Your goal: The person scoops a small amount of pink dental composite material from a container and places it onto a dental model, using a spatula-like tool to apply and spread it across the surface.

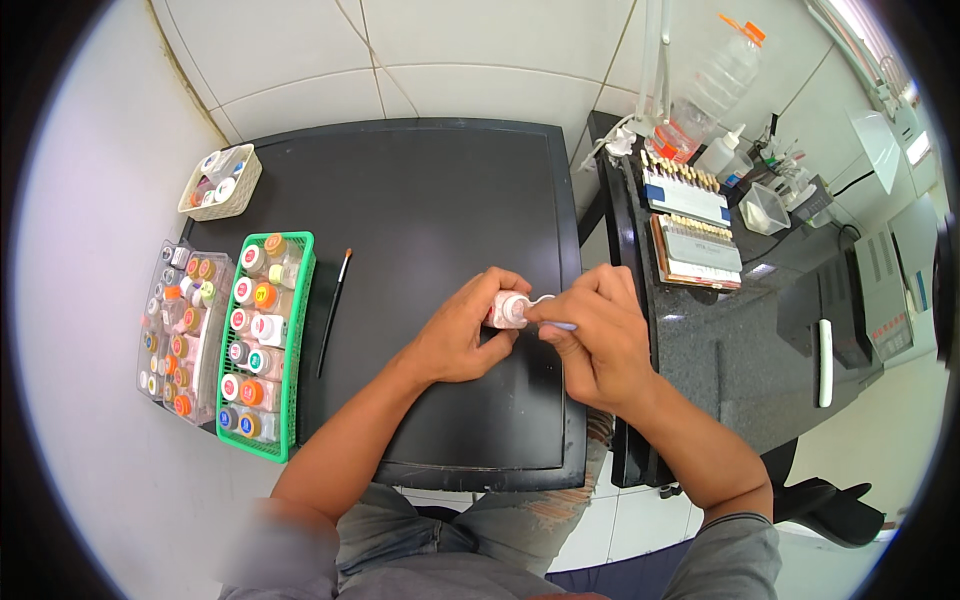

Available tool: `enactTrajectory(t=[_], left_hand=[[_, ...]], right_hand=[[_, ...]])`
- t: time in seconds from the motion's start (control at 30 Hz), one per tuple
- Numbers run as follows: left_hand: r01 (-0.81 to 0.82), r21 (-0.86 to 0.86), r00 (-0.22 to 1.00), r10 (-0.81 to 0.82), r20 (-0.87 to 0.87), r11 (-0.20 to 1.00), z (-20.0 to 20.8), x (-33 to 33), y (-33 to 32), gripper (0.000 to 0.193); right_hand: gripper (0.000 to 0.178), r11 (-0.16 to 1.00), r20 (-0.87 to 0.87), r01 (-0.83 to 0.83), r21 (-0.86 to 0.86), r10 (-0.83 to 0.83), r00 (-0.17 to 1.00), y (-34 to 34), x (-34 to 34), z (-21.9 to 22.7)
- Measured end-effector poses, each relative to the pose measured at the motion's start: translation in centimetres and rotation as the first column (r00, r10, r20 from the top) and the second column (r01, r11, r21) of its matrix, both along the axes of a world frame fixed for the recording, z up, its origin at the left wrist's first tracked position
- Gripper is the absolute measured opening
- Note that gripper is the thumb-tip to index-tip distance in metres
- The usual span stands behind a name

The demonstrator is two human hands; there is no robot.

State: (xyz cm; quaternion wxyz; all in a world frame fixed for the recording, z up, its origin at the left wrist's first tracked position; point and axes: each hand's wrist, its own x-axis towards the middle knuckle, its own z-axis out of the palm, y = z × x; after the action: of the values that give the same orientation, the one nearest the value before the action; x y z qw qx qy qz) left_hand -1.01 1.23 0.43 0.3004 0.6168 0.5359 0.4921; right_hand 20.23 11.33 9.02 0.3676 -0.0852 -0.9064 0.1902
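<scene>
In my left hand (460, 325) is a small bottle (511, 309) with pinkish contents, tilted so that its round mouth end faces my right hand. The fingers and thumb wrap round its sides. Close against the mouth, my right hand (605, 345) pinches a thin lavender stick (560, 325) between thumb and fingers. A small white piece (543, 298) shows by the right fingertips; I cannot tell whether it belongs to the bottle. Whether the stick's tip is inside the bottle is hidden by the fingers. Both hands are over the right part of the black table (430, 200).
A brush (335, 312) lies left of my left arm. Beyond it stand a green basket (304, 300) of small jars, a clear tray (214, 360) of bottles and a beige basket (235, 205). On the right-hand counter are tooth shade guides (695, 250), a plastic bottle (715, 80) and a white bar (825, 362).
</scene>
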Motion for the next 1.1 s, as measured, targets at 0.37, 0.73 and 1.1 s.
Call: enactTrajectory(t=[0.37,0.73,1.1], left_hand=[[-0.033,-0.055,0.992,0.04,0.118,0.998,-1.1,0.3,0.3,0.063],[-0.044,0.126,0.999,0.042,0.024,0.991,-2.4,-0.1,0.6,0.071],[-0.012,0.126,1.0,0.012,0.004,0.992,-1.6,-0.1,0.5,0.064]], right_hand=[[0.016,1.0,-0.017,0.019,0.019,-0.018,1.0,0.1,-0.1,-0.5],[0.017,1.0,0.004,0.028,0.002,-0.028,1.0,-0.2,-0.2,-0.3],[0.017,1.0,0.027,-0.005,-0.006,0.006,1.0,0.1,0.0,-0.5]])
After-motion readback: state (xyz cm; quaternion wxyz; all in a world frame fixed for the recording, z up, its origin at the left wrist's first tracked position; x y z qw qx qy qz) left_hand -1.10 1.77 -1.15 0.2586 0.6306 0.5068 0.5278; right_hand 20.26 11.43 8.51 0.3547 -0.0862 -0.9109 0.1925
